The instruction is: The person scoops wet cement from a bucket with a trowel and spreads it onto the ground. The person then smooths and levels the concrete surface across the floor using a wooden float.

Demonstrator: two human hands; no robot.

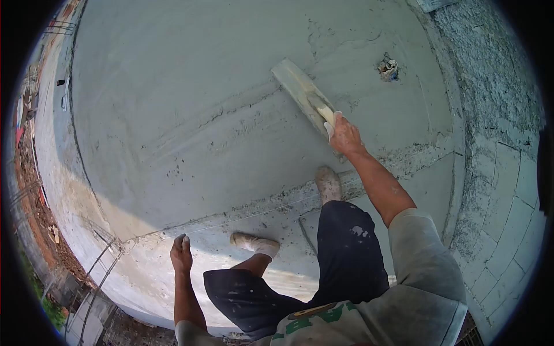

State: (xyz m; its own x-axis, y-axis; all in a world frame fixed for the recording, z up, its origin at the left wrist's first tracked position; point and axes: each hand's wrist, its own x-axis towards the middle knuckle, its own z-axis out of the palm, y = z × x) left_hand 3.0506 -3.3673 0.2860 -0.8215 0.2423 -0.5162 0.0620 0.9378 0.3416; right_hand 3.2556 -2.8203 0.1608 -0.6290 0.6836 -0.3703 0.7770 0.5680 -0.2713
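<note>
My right hand [345, 137] grips the handle of a long plastering float [297, 83], which lies across wet grey mortar [190, 98] and points away to the upper left. My left hand [182, 256] is closed at the lower left, over the edge of the mortar. A thin pale string [254, 215] runs across the surface from close to its fingertips toward my foot. Whether those fingers hold the string or something else I cannot make out.
My two feet, one a mud-covered shoe [329, 184], stand by the rough mortar edge. Debris [388, 69] sits in a hole at the upper right. A rough block wall [502, 190] rises on the right. Rebar [104, 259] sticks out at the lower left, near the slab's outer edge.
</note>
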